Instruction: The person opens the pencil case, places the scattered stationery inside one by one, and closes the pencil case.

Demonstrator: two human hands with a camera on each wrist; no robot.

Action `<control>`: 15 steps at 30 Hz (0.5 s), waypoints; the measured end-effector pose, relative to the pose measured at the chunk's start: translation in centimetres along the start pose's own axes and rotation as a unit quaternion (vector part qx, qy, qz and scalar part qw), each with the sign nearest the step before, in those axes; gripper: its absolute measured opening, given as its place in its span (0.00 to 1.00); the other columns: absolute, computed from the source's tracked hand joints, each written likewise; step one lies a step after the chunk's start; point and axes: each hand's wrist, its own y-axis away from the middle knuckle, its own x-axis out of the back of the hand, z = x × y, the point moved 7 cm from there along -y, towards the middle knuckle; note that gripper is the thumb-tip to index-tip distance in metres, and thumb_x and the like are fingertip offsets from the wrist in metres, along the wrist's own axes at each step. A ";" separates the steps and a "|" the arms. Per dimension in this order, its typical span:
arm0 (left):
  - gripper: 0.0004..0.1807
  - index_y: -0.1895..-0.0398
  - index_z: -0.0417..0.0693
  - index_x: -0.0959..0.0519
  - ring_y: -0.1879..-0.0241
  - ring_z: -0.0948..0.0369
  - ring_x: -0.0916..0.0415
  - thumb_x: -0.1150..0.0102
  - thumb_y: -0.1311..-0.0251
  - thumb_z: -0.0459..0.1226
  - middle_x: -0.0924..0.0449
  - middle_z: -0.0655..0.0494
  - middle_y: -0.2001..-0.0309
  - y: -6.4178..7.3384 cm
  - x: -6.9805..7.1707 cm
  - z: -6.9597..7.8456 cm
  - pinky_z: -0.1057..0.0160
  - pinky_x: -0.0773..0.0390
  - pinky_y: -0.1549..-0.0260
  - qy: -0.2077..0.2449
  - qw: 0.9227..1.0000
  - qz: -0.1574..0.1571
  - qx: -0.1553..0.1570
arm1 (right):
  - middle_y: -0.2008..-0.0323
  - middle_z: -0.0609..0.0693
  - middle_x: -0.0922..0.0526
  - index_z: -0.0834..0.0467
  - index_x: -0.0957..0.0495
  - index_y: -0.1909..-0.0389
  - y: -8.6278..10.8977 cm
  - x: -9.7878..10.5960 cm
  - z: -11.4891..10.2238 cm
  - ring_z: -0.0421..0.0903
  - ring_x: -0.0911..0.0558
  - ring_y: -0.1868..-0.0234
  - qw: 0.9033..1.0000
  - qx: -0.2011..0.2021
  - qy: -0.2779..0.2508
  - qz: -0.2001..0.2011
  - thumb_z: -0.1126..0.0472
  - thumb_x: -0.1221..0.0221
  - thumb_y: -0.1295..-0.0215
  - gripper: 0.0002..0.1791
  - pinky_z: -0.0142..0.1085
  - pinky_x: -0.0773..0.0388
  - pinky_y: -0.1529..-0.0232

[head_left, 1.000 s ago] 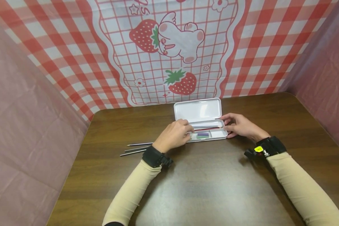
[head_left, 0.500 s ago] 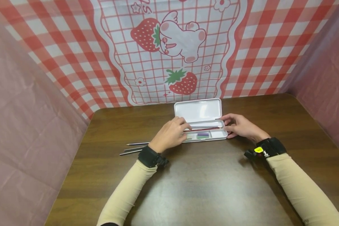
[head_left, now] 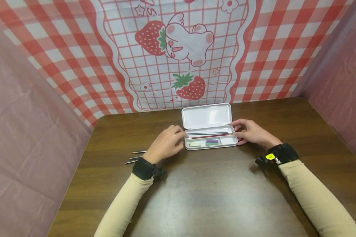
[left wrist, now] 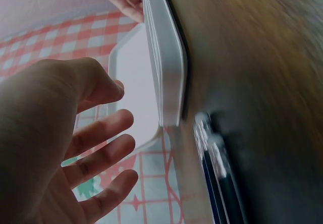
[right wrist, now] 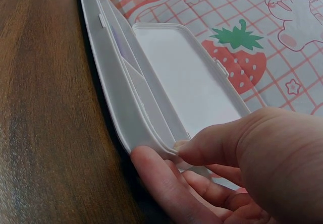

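A white pencil case (head_left: 210, 147) lies at the back of the table with its lid (head_left: 206, 115) tipped up and back. Inside, a red pencil (head_left: 209, 136) lies lengthwise alongside a dark one. The front compartments hold a pale green block (head_left: 195, 144) and a purple-and-green piece (head_left: 212, 142). My right hand (head_left: 252, 133) grips the case's right end, thumb over the rim and fingers against the outer wall. At the left end is my left hand (head_left: 166, 143); the left wrist view shows its fingers (left wrist: 121, 183) spread and loosely bent, holding nothing.
Several dark pencils (head_left: 137, 152) lie on the table left of the case, partly hidden by the left wrist; two pencil ends (left wrist: 218, 156) show close in the left wrist view. A red-and-white checked cloth (head_left: 178, 49) hangs behind the wooden table (head_left: 210, 204).
My left hand has drawn back leftward from over the case to beside its left end, uncovering the pencils and pale green block. The right hand keeps its grip on the case.
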 end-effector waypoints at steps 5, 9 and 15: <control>0.13 0.46 0.45 0.08 0.51 0.52 0.17 0.27 0.32 0.33 0.11 0.49 0.50 1.0 0.3 -0.9 0.53 0.14 0.52 0.006 1.000 -0.010 0.021 | 0.41 0.68 0.28 0.72 0.31 0.22 0.1 0.0 0.0 0.46 0.16 0.56 1.000 -0.001 0.005 0.000 0.71 0.39 0.20 0.29 0.37 0.06 0.61; 0.12 0.46 0.48 0.08 0.50 0.52 0.17 0.27 0.31 0.33 0.12 0.50 0.50 1.7 0.5 -1.4 0.52 0.15 0.52 0.002 1.000 -0.012 0.027 | 0.41 0.68 0.28 0.72 0.31 0.22 0.2 0.0 -0.1 0.45 0.16 0.56 1.000 -0.002 0.004 0.002 0.71 0.39 0.20 0.29 0.37 0.07 0.62; 0.12 0.49 0.48 0.08 0.50 0.51 0.15 0.27 0.34 0.33 0.12 0.50 0.52 2.9 1.6 -2.4 0.50 0.14 0.51 0.008 1.000 -0.002 0.030 | 0.40 0.68 0.28 0.73 0.32 0.22 0.2 0.0 -0.3 0.45 0.16 0.56 1.000 0.000 0.001 0.001 0.71 0.39 0.20 0.30 0.38 0.07 0.62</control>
